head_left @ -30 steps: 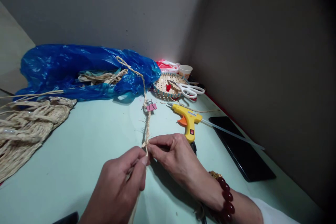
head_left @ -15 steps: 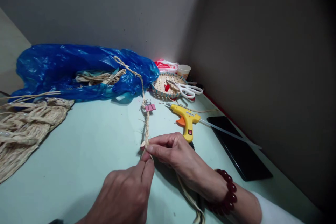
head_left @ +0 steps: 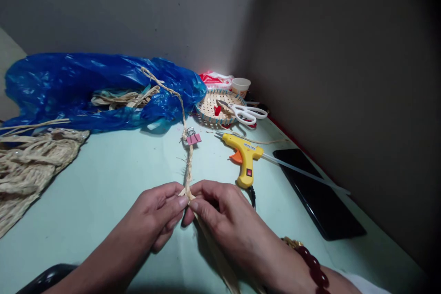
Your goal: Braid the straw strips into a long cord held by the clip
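Note:
A pale straw braid (head_left: pixel 189 165) runs from the blue bag toward me down the middle of the table. A pink binder clip (head_left: pixel 194 139) grips it partway along. At its near end, my left hand (head_left: pixel 160 213) pinches the strands between thumb and forefinger. Close beside it, almost touching, my right hand (head_left: pixel 223 211) is also closed on the strands, thumb on top. Loose strands (head_left: pixel 217 252) trail toward me beneath my right hand. The crossing of the strands between the fingertips is partly hidden.
To the right lie a yellow glue gun (head_left: pixel 244 154) and a black tablet-like slab (head_left: pixel 320 197). White-handled scissors (head_left: pixel 246 112) rest on a woven basket (head_left: pixel 206 112) near a paper cup (head_left: pixel 241 85). A blue plastic bag (head_left: pixel 51 82) and a woven straw piece (head_left: pixel 41 161) occupy the left.
My left hand has turned and moved up to the braid's end, its thumb now showing on top. My right hand stays at the braid. The whole view has shifted slightly.

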A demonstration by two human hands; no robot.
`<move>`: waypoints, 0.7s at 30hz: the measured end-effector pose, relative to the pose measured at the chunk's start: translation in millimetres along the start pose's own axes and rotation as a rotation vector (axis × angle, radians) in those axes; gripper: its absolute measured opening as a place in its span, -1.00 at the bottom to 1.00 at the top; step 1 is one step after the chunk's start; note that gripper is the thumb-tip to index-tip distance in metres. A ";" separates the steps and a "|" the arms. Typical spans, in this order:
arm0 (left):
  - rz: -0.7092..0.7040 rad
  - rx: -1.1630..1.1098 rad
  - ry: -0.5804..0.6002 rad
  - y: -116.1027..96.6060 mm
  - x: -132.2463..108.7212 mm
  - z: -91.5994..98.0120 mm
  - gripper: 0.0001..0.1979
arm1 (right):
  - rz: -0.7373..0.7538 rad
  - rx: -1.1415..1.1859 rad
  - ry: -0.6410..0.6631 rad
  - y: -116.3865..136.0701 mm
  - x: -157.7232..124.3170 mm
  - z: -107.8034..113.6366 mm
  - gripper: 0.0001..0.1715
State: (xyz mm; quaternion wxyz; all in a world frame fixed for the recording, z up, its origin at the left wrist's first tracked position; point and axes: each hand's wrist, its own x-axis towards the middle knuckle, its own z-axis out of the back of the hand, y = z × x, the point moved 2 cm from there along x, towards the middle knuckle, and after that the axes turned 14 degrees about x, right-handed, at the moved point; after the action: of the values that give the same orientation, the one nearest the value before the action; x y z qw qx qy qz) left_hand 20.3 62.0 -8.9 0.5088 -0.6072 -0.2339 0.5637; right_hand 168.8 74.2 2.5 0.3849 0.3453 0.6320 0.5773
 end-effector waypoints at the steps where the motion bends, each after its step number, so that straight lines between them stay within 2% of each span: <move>1: 0.002 0.022 0.003 -0.1 -0.6 0.7 -0.69 | -0.015 -0.052 -0.019 -0.4 -1.1 0.1 -0.73; 5: 0.021 0.086 -0.081 -2.6 -0.2 5.0 -0.70 | -0.067 -0.166 -0.044 2.4 -3.8 1.7 -0.72; 11: 0.061 0.170 -0.185 -4.9 0.5 4.9 -0.69 | -0.017 -0.529 -0.041 10.7 -5.1 3.4 -0.77; 14: 0.044 0.281 -0.235 -5.6 -0.3 4.0 -0.70 | 0.003 -0.588 -0.049 10.2 -6.5 3.7 -0.74; 17: 0.006 0.377 -0.274 -5.6 -1.0 2.4 -0.73 | -0.040 -0.489 -0.072 6.8 -6.5 5.7 -0.71; 21: -0.022 0.420 -0.279 -3.6 -2.5 0.3 -0.76 | -0.196 -0.132 0.004 2.7 -5.4 1.6 -0.58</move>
State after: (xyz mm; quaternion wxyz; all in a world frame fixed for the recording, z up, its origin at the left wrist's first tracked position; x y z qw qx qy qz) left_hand 20.4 61.3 -4.6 0.5927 -0.4017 -0.1864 0.6727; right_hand 172.7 70.5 5.6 0.4602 0.2547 0.6241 0.5778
